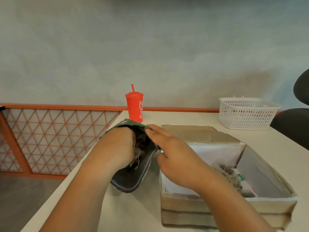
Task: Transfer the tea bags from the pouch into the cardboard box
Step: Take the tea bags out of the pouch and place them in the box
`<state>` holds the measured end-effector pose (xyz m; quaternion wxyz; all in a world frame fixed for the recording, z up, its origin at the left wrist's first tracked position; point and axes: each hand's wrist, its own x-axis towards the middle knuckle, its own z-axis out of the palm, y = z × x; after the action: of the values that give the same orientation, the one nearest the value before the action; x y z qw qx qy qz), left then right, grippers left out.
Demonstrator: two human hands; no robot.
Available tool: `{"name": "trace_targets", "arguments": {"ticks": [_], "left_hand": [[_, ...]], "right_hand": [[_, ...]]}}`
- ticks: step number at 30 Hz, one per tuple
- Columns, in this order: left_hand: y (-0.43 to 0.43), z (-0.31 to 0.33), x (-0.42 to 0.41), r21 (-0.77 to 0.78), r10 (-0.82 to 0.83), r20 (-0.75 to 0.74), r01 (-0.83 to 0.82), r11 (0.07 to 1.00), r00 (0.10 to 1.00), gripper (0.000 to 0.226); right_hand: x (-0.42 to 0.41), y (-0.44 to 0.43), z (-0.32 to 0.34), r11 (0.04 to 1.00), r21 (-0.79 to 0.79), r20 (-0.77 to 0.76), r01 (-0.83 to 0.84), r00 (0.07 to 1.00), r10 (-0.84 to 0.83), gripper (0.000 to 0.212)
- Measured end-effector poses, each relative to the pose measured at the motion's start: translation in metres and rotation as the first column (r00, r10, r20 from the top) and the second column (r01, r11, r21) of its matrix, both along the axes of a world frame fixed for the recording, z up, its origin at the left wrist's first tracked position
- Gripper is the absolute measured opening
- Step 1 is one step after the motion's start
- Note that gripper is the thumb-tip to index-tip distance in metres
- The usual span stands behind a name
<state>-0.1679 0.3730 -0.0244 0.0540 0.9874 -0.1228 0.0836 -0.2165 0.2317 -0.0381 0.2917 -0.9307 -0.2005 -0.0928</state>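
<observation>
A dark green pouch [133,178] lies open on the table's left part, its mouth facing me. My left hand [117,148] reaches inside the pouch and curls around a bunch of tea bags [138,153] with loose strings. My right hand [168,151] pinches the pouch's upper right rim, holding the mouth open. To the right stands the open cardboard box [234,206], lined white inside, with a few tea bags [230,174] lying in its right half. The box flap [197,133] folds back behind it.
A red cup with a straw [135,107] stands at the table's back edge. A white plastic basket [247,113] sits at the back right. A dark chair [296,124] is at the far right. An orange lattice railing [55,136] runs left of the table edge.
</observation>
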Motion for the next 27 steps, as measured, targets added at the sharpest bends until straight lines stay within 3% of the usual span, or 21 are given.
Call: {"name": "trace_targets", "arguments": {"ticks": [3, 7, 10, 15, 21, 25, 27], "left_hand": [[0.004, 0.011, -0.011, -0.020, -0.070, -0.032, 0.069, 0.997, 0.997, 0.038], [0.012, 0.023, -0.023, 0.007, -0.073, -0.033, 0.073, 0.997, 0.997, 0.025], [0.015, 0.031, -0.028, -0.041, -0.073, -0.047, 0.071, 0.997, 0.996, 0.016], [0.021, 0.037, -0.032, -0.162, -0.156, -0.032, 0.149, 0.975, 0.987, 0.025], [0.029, 0.040, -0.038, -0.445, -0.286, 0.138, 0.318, 0.837, 0.948, 0.020], [0.029, 0.040, -0.035, -0.527, -0.339, 0.198, 0.392, 0.754, 0.919, 0.015], [0.027, 0.038, -0.033, -0.565, -0.338, 0.204, 0.393, 0.726, 0.919, 0.014]], "right_hand": [[0.000, -0.001, 0.000, 1.000, -0.001, 0.006, -0.002, 1.000, 0.002, 0.064], [0.000, -0.001, 0.001, 1.000, 0.003, 0.005, -0.001, 1.000, 0.001, 0.064], [0.000, -0.001, 0.001, 1.000, 0.001, -0.001, 0.006, 1.000, -0.006, 0.064], [0.001, -0.002, 0.000, 1.000, -0.018, 0.030, -0.001, 1.000, 0.002, 0.063], [0.004, -0.001, -0.005, 0.999, 0.004, 0.021, -0.052, 0.998, 0.052, 0.056], [0.001, -0.004, -0.003, 0.995, -0.012, -0.075, -0.094, 0.993, 0.093, 0.047], [0.002, -0.006, 0.001, 0.989, 0.147, -0.160, -0.020, 0.986, 0.044, 0.038]]}}
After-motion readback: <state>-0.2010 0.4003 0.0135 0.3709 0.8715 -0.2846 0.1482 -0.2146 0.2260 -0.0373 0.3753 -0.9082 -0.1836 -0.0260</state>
